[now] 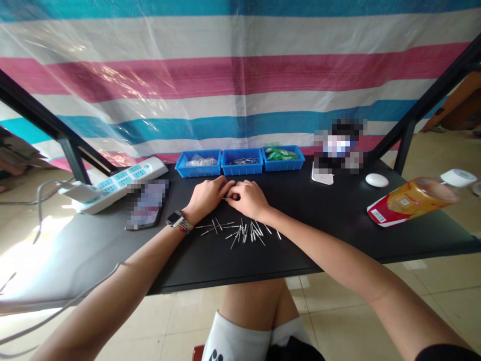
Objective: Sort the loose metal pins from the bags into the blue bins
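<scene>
My left hand (208,195) and my right hand (248,198) meet over the black table, just in front of the blue trays. Both have their fingers curled in, and the fingertips touch or nearly touch. A thin pale glint shows between them, but what they hold is mostly hidden. Closer to me lies a loose scatter of silvery pop rivets (245,233) with long thin pins, pointing in many directions. The left blue tray (199,170) has clear plastic pieces, the middle blue tray (242,169) small metal pieces, and the right blue tray (284,165) green packets.
A power strip (122,181) with a plugged-in adapter and a phone (148,204) lie left on the black table (308,235). To the right are a white case (322,175), a white oval object (377,180) and a drink bottle (411,200). Striped sheeting (240,75) hangs behind.
</scene>
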`<state>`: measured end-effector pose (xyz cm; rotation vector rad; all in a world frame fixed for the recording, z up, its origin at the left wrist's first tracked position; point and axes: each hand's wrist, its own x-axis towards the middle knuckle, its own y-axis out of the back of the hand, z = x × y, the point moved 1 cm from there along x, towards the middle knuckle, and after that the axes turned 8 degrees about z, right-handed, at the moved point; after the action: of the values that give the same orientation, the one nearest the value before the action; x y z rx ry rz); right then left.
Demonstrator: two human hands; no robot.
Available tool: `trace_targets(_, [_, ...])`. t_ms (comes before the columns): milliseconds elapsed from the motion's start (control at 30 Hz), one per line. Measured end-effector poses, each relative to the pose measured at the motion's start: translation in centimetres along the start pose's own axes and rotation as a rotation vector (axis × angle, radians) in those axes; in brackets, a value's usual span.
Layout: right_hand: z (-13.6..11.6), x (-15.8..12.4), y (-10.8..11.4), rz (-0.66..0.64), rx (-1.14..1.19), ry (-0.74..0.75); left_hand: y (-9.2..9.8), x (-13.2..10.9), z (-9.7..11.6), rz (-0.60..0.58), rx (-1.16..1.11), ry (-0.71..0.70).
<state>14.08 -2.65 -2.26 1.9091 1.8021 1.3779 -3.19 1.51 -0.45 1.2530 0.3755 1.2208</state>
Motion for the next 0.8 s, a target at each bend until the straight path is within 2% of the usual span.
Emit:
trace_targets(133, [0.9,0.4,-0.2,-0.036,0.267,-0.098,0.3,-0.2,-0.1,0.025,-0.112,-0.001])
trace_targets(233, [1.8,0.7,-0.1,-0.004,0.470,-0.199,0.5,0.0,-0.5,0.011,-0.337,0.005])
trace_targets(367, [3.0,1.2,0.2,0.074,0.630,-0.244,0.8,0.6,-1.2,-0.097,-0.714,0.111])
trace_targets(433, [3.5,1.4,0.2,0.104,0.693,-0.277,0.8,0.9,-1.5,-0.133,-0.829,0.143])
trace_targets(567, [4.0,1.5,0.1,0.148,0.749,-0.282,0.5,1.0,-1.8,-0.151,-0.901,0.164])
trace_targets(800, [3.7,1.3,0.3,0.144,0.757,-0.289,0.3,0.9,-1.6,-0.112,-0.876,0.134])
